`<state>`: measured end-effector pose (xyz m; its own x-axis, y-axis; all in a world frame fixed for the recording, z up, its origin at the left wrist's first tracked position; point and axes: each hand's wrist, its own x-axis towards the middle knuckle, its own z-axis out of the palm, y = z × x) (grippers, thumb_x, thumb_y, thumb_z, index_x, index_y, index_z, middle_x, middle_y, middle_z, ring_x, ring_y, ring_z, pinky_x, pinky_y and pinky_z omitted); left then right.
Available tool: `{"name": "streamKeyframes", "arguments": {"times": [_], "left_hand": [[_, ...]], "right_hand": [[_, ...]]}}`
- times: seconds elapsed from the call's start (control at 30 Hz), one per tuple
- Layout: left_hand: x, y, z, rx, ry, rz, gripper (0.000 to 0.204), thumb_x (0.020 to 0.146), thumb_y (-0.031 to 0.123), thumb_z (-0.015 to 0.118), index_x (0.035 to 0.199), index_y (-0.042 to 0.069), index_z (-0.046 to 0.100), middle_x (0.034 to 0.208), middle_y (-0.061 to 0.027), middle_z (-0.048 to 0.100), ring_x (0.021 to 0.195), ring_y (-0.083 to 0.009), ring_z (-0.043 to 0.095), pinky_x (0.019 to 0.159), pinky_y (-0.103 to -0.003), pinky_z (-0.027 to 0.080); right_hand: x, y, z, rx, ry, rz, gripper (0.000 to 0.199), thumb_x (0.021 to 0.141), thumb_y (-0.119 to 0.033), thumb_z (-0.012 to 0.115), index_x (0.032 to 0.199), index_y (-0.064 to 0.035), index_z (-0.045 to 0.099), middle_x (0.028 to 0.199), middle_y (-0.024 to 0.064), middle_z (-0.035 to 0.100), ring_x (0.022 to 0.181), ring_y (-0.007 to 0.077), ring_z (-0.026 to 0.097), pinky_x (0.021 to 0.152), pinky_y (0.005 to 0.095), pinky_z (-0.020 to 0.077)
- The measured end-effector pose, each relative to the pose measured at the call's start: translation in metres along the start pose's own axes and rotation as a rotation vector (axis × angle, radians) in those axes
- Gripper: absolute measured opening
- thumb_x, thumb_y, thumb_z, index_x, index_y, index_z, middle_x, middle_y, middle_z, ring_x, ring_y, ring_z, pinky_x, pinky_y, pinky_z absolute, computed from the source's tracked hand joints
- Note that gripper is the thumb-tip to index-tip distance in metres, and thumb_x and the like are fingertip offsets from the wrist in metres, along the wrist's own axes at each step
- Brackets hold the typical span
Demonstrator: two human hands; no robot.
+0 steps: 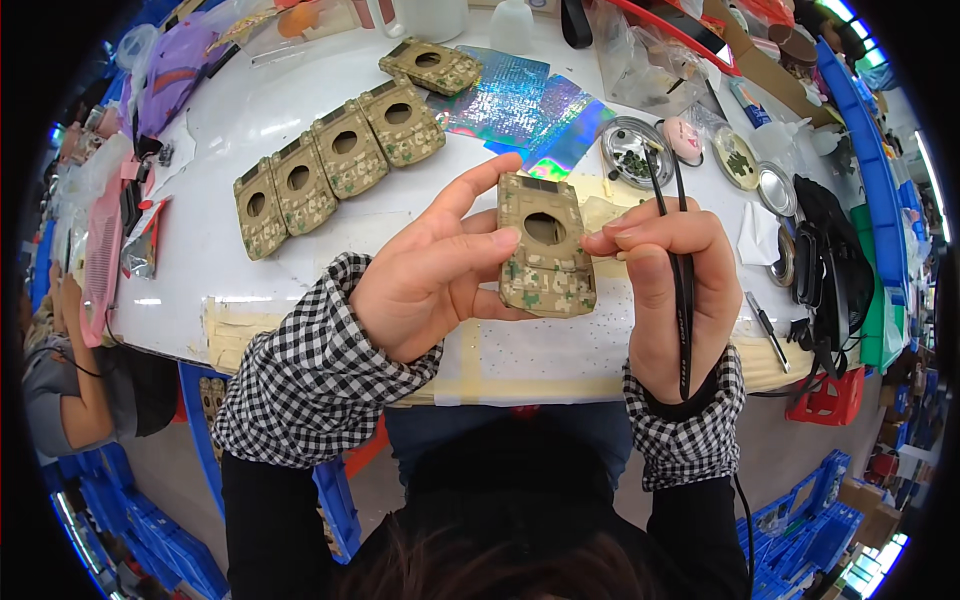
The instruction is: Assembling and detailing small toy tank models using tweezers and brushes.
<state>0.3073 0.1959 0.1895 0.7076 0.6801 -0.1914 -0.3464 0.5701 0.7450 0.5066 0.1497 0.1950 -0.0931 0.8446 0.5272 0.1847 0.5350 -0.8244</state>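
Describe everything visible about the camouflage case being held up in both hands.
The tan-and-green camouflage rectangular case looks like hard plastic, with rounded corners and a round hole in its upper half. It is held upright above the white table edge. The left hand grips its left side; the right hand, holding black tweezers, pinches its right edge.

the lower left edge of the tan camouflage-patterned rectangular case with a round hole (546,245) is covered by the left hand (425,275), and its right edge is partly hidden behind the fingertips of the right hand (665,290). the lower end of the thin black tweezers (680,270) is lost inside that palm. the dark bits in the small round metal dish (632,152) are too small to be told. the clear bottles (430,15) are cut off by the top edge. the person in grey (60,385) at the left rim is mostly cut off.
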Motion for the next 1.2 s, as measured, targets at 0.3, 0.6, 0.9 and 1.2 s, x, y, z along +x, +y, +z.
{"name": "streamKeyframes", "arguments": {"times": [0.3,0.6,0.9,1.2], "left_hand": [[0.001,0.000,0.000,0.005,-0.002,0.005,0.067,0.094,0.016,0.048,0.147,0.007,0.007,0.136,-0.0181,0.041,0.120,-0.0266,0.052,0.093,-0.041,0.051],[0.001,-0.001,-0.002,0.007,-0.009,0.006,0.067,0.095,0.015,0.045,0.148,0.008,0.005,0.140,-0.0204,0.038,0.120,-0.0334,0.051,0.097,-0.045,0.047],[0.000,0.000,-0.003,0.052,0.020,0.014,0.067,0.094,0.017,0.046,0.148,0.007,0.006,0.140,-0.0229,0.037,0.121,-0.0404,0.049,0.097,-0.047,0.046],[0.001,-0.002,-0.002,0.032,0.051,0.059,0.064,0.093,0.015,0.043,0.147,0.005,0.011,0.140,-0.0222,0.037,0.120,-0.0427,0.049,0.094,-0.045,0.050]], "right_hand": [[0.000,0.003,0.000,-0.065,0.004,-0.042,0.008,0.091,-0.002,0.057,0.096,0.0011,0.053,0.090,0.0113,0.059,0.077,0.0144,0.053,0.071,0.0258,0.0431],[-0.002,0.002,-0.003,0.030,0.134,0.010,0.008,0.093,-0.005,0.054,0.096,0.0027,0.051,0.088,0.0121,0.059,0.080,0.0149,0.056,0.076,0.0263,0.0441],[0.005,0.013,-0.022,-0.785,0.228,-0.176,0.014,0.075,0.000,0.072,0.083,-0.0016,0.060,0.077,0.0093,0.058,0.070,0.0233,0.054,0.063,0.0317,0.0442],[-0.003,0.011,-0.038,-0.780,0.123,-0.094,0.024,0.083,-0.015,0.067,0.102,-0.0019,0.062,0.086,0.0130,0.062,0.082,0.0283,0.059,0.072,0.0337,0.0469]]}}
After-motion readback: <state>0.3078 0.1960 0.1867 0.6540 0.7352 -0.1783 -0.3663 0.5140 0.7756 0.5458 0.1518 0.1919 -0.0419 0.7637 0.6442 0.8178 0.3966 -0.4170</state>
